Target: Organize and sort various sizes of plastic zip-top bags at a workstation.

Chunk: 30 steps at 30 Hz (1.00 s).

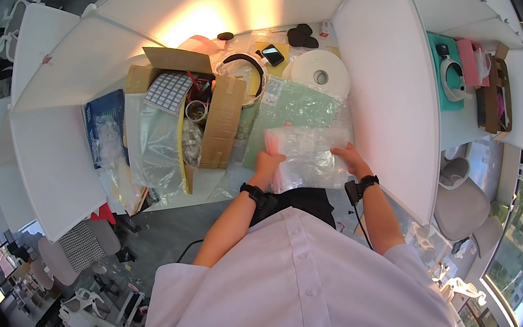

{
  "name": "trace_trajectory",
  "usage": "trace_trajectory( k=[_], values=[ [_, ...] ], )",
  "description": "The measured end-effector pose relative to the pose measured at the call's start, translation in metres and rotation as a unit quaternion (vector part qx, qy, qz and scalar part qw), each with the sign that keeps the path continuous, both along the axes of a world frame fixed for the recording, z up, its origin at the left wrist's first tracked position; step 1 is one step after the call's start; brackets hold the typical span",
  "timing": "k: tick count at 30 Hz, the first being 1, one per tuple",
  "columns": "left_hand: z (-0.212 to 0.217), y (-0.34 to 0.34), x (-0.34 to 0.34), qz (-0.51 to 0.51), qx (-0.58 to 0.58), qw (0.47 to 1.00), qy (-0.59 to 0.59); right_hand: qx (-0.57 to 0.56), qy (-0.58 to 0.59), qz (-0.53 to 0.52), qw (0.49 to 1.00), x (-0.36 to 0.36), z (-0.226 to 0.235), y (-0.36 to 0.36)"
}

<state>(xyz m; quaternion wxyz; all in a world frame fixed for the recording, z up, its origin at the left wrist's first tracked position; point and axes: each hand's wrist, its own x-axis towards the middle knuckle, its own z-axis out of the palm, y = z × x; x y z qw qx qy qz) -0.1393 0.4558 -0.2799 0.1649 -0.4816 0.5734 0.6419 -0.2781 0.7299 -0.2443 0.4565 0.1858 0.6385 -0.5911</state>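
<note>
Item: clear plastic bag [309, 155], near counter [224, 181] edge, long axis 9-to-3; left hand [269, 163] grip closed on 9 o'clock end, right hand [349, 156] at 3 o'clock, equally near

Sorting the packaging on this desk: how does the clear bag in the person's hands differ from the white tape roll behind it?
The clear bag is flat, see-through and crinkled; the white tape roll is round, opaque and has a centre hole. The left hand and right hand hold the bag; the roll lies untouched. Both rest on the desk.
</note>
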Motion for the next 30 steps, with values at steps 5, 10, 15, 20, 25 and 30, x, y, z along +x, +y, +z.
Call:
trace_trajectory(
  k=[5, 10, 15, 20, 25, 30],
  values=[
    [0.044, 0.006, -0.017, -0.142, -0.097, 0.985, 0.033, 0.0, -0.009, -0.009, 1.0, 0.002, -0.01, 0.007],
    [0.05, 0.015, -0.022, -0.226, -0.221, 0.936, 0.157, 0.003, -0.016, -0.016, 1.0, 0.003, -0.008, 0.006],
    [0.059, 0.016, -0.02, -0.225, -0.246, 0.926, 0.177, 0.006, -0.02, -0.018, 1.0, 0.003, -0.008, 0.008],
    [0.054, 0.019, -0.026, -0.209, -0.25, 0.928, 0.18, -0.002, -0.027, -0.019, 0.999, 0.001, -0.004, 0.006],
    [0.041, 0.012, -0.038, -0.039, -0.052, 0.992, 0.108, -0.008, -0.02, -0.028, 0.999, 0.003, -0.007, 0.007],
    [0.028, 0.011, -0.041, -0.031, -0.007, 0.997, 0.066, 0.001, -0.022, -0.028, 0.999, 0.001, 0.006, -0.002]
  ],
)
